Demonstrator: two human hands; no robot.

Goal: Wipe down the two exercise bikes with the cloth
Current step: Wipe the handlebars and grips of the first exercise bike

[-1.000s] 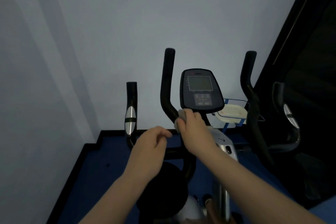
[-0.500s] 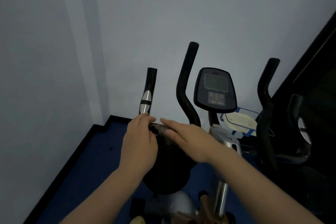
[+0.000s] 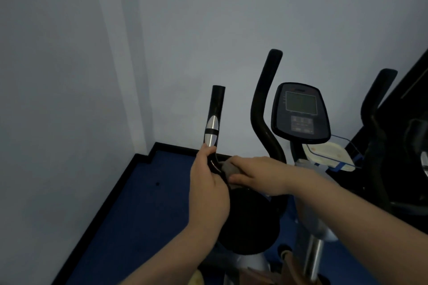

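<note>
Pale wall [image 3: 208, 18], blue floor [image 3: 139, 203]

Both my forearms reach up from the bottom edge of the frame and meet near its centre. My left hand [image 3: 208, 183] sits just left of centre, back of the hand toward me, fingers curled round a grip with the thumb on top. My right hand [image 3: 261, 174] comes in from the lower right, wrist angled leftward, fingers bent over and thumb tucked beneath, pinching, its fingertips just beside my left hand.
</note>
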